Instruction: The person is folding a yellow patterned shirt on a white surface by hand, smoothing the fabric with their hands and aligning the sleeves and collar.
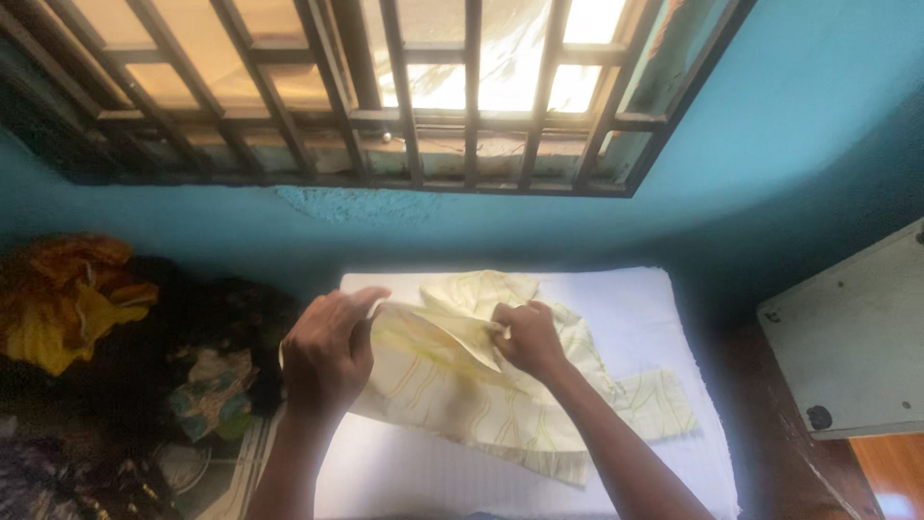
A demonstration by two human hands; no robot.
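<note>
Head view: a pale yellow striped cloth garment (pixel 481 395) lies on the white padded surface (pixel 654 318). At the garment's upper left, the left hand (pixel 327 351) has its grip pinching a fold; beside it, the right hand (pixel 527 337) clenches the same fold.

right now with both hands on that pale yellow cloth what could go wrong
1. The left hand and right hand each pinch the pale yellow cloth only at an edge of the fold, so the fold could slip open if either lets go.
2. One cloth end lies close to the right edge of the white pad; a tug might drag it off.
3. The heap of clothes sits right beside the left hand and could snag or mix in.
</note>
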